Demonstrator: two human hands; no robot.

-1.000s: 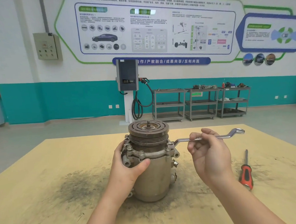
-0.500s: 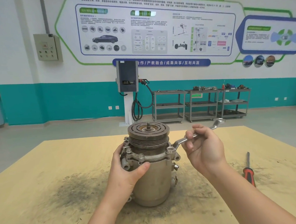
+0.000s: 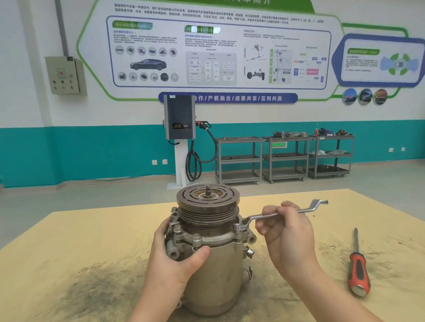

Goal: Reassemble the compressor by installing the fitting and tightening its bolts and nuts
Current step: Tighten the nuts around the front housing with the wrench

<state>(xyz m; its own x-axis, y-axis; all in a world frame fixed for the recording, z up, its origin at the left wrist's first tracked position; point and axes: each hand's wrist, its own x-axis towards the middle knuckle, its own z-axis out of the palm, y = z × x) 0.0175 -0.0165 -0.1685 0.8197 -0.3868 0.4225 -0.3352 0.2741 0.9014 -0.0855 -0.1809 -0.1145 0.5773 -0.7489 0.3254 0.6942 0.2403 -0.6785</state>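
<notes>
Ahead of you: white wall (image 3: 12, 36) over teal band (image 3: 81, 154), info poster (image 3: 212, 49), grey floor (image 3: 59, 197), charging post (image 3: 180, 120), three grey carts (image 3: 284, 156), electrical box (image 3: 64, 75).

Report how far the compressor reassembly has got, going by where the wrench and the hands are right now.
Looks done: the flange sits on the upright compressor, with bolts standing in its ears. In hand: the left hand grips the body while the right hand holds the wrench, its ring end on the right-side bolt. Left: the other bolts, whose tightness cannot be judged. The screwdriver lies unused on the table.
</notes>
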